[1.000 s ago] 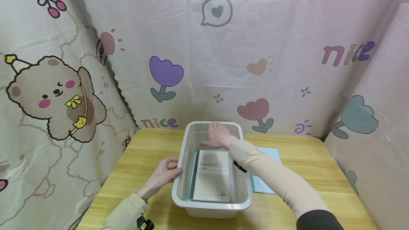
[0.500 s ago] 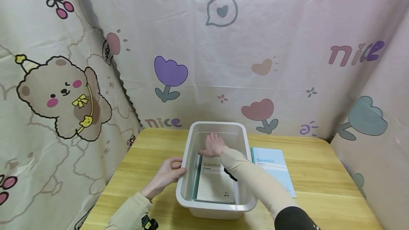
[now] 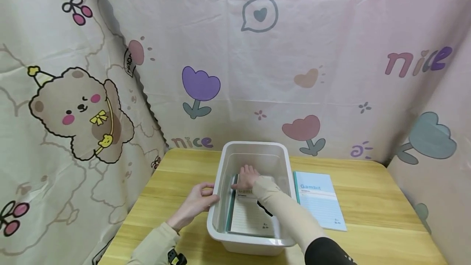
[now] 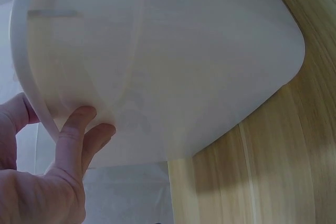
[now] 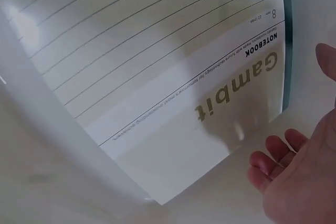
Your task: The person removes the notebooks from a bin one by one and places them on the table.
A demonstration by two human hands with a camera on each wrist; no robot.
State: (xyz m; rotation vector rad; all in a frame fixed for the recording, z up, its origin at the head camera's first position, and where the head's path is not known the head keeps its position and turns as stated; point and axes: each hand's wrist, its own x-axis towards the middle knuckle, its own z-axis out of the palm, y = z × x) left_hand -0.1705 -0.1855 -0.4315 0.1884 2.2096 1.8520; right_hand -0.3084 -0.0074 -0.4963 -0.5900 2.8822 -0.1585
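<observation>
- A deep, off-white bin [image 3: 254, 248], smooth and glossy like plastic, has rounded corners and a rolled rim; it stands on the worktop [image 3: 375, 199].
- A cream notebook [image 3: 250, 218] lies flat inside, a rectangle with a teal spine along its left edge, ruled lines and "Gambit" printed in gold.
- Outside, just right of the bin, a pale blue notebook [image 3: 321, 205] of similar design lies flat, also teal-spined.
- The left grip [image 3: 196, 200], a bare hand, pinches the bin's left rim, two fingertips against the outer wall.
- The right grip [image 3: 247, 179] is down inside the bin, relaxed and lightly bent, its fingers beside the cream notebook's top edge; whether it touches the cover cannot be told.
- The right hand and beige sleeve [image 3: 287, 212] hide part of the "Gambit" title and the notebook's right side in the head view; in the right wrist view the print appears upside down and the lower cover is cut off.
- The left wrist view is mostly blank bin wall; its interior is hidden there.
- The worktop is yellowish, wood-grained, with rounded far corners.
- Behind it hangs a creased, pale fabric backdrop [image 3: 254, 72] with tulips, hearts, "nice" lettering and a winking bear.
</observation>
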